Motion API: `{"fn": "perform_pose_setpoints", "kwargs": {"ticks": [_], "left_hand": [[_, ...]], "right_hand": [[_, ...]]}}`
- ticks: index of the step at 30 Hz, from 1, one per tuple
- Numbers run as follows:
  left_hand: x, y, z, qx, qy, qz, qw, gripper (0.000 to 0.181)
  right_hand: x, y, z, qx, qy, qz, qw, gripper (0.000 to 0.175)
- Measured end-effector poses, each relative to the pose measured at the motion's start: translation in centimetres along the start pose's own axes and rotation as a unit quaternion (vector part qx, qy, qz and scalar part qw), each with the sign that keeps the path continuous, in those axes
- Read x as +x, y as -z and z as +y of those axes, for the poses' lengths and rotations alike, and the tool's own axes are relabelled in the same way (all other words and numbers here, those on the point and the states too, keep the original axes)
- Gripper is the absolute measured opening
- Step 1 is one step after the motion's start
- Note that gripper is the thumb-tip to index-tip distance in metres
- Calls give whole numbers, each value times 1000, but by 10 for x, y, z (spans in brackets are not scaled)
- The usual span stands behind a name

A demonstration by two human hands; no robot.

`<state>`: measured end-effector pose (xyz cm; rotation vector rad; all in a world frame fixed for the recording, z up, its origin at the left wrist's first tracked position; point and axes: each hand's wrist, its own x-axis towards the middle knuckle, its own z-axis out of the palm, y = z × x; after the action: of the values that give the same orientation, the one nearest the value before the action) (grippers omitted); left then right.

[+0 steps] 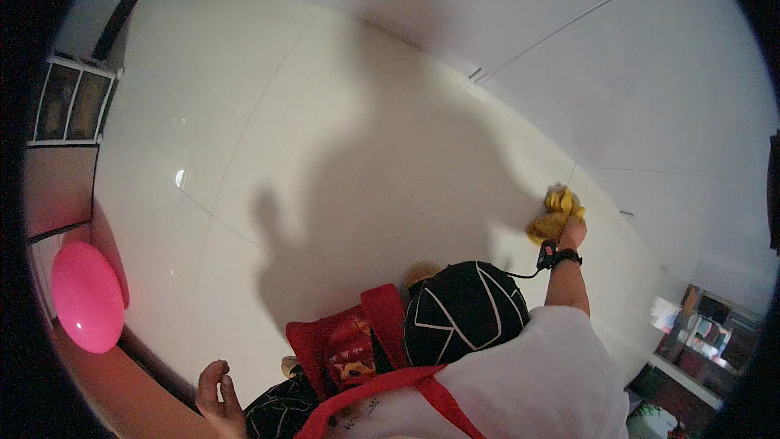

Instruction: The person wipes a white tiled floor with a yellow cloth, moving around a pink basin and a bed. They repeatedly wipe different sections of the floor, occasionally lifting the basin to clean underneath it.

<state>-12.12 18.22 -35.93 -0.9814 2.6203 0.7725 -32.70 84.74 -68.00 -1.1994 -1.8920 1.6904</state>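
Observation:
My right hand (573,233) is shut on a bunched yellow cloth (556,214), pressed to the glossy pale tile floor (274,103). That spot is close to the foot of a whitish panelled front. On my right wrist sits a black strap with a small device (546,254) and a cable. At the lower left, my left hand (216,393) is raised off the floor, empty, with thumb and fingers apart. My knees, in black trousers with white lines (466,311), are bent beneath me. A red apron (341,341) hangs between them.
A pink balloon (88,296) rests by a brownish base at the left. The whitish panels (646,85) with small dark handles border the floor. White-framed glass (73,103) stands at far left. Furniture with assorted items (707,335) is at the right. My shadow covers the middle floor.

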Motion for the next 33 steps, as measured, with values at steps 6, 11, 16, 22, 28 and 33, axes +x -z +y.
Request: {"fn": "perform_pose_setpoints", "kwargs": {"ticks": [6,11,16,22,28,33], "left_hand": [[-11,-2,-12,-17,55,23,998,24],[-20,-3,-15,-1,1,33,999,31],[-25,-7,-5,-60,99,49,992,27],[-17,-11,5,-37,25,37,998,27],[-14,-10,20,-1,-83,33,996,23],[-2,-9,9,110,48,-16,993,25]], "right_hand": [[-51,-139,-68,-52,98,-196,974,30],[-123,-310,-92,-177,344,-369,845,38],[-154,-419,-87,-464,535,-339,620,40],[-48,-352,-45,-504,447,-289,680,30],[53,-67,-22,-731,73,-123,668,41],[54,103,9,-932,75,-162,317,28]]}}
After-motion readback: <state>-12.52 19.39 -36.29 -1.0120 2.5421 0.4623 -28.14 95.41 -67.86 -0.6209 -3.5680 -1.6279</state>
